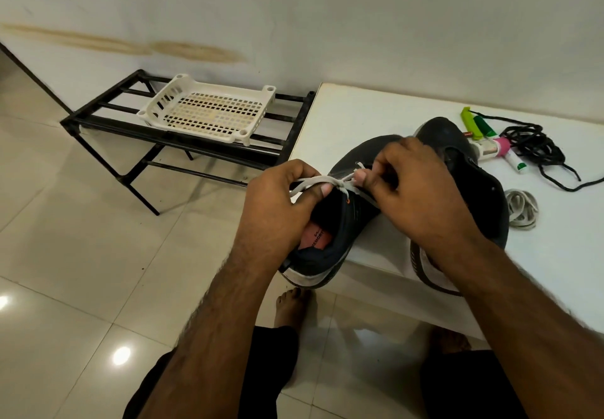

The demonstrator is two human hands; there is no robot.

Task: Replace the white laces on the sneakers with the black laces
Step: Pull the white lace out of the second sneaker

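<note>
a: where's the white lace (pixel 327 179)?
b: knotted over the dark sneaker (pixel 343 222) at the white table (pixel 359 115) edge.
a: hands?
b: left hand (pixel 277 203) and right hand (pixel 415 186) both pinch it.

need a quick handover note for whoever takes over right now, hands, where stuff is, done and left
Left hand and right hand each pinch the white lace at its knot on the left sneaker, which sits at the table edge.
Right sneaker lies beside it; its laces cannot be seen.
A loose white lace lies right of it, black laces piled farther back.
Done: possibly one lace removed.
Left: untie, unlace this shoe, thread black laces.
</note>
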